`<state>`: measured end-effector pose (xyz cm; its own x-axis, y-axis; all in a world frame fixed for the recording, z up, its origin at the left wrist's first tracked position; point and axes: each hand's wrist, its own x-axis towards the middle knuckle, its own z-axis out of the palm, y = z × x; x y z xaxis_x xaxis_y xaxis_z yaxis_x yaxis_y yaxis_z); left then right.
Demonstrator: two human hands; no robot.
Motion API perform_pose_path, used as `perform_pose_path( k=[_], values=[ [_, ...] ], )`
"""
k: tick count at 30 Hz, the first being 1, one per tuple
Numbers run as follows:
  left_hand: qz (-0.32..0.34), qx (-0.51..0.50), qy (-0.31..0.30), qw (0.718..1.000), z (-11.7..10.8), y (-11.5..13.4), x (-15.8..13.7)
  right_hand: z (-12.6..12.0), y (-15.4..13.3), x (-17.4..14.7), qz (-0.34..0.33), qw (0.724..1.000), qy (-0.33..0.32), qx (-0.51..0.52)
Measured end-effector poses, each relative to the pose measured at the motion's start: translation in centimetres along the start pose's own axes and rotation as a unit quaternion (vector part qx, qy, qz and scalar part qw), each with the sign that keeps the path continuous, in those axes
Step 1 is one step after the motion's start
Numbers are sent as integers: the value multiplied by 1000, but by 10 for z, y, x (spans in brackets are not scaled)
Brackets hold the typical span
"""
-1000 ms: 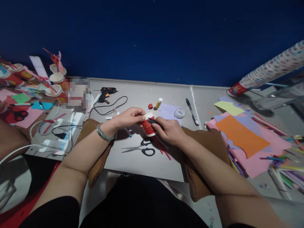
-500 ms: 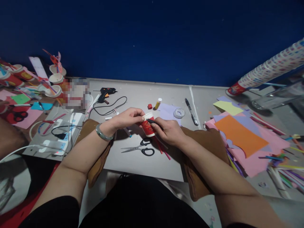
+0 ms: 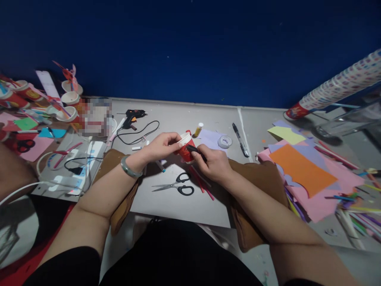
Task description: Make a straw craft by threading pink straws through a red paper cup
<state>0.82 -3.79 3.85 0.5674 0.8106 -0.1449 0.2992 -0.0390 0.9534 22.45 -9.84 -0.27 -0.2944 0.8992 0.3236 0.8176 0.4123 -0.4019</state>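
One red cup (image 3: pixel 187 153) was held above the table (image 3: pixel 172 208). Near its rim it was pinched by the left hand (image 3: pixel 164 146), half closed. By the right hand (image 3: pixel 214 162), nearly closed, a black pen (image 3: pixel 196 150) was gripped against the cup's side; whether its tip touched could not be told. Within half a second the cup had been tilted, so more of its mouth was shown; probably another part was offered to the pen. Scissors (image 3: pixel 175 185) were seen below.

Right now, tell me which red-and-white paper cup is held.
The red paper cup in the left hand, the right hand and black pen beside it; other cups sit far left or in the long cup stack at right.
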Motion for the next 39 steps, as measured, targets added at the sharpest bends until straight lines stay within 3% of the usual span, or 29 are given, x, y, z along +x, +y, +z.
perform_pose_path(
  k=[5,11,32,39],
  values=[
    [-1,23,15,1000,2,-3,0,1,-2,-1,13,999,6,-52],
    [7,32,27,999,6,-5,0,1,-3,-1,23,999,-8,-43],
    [21,-56,-18,998,7,-2,-3,2,-4,-3,6,994,5,-105],
    [-2,-80,-30,996,5,-1,-4,2,-4,-3,-10,994,17,-111]
  ],
)
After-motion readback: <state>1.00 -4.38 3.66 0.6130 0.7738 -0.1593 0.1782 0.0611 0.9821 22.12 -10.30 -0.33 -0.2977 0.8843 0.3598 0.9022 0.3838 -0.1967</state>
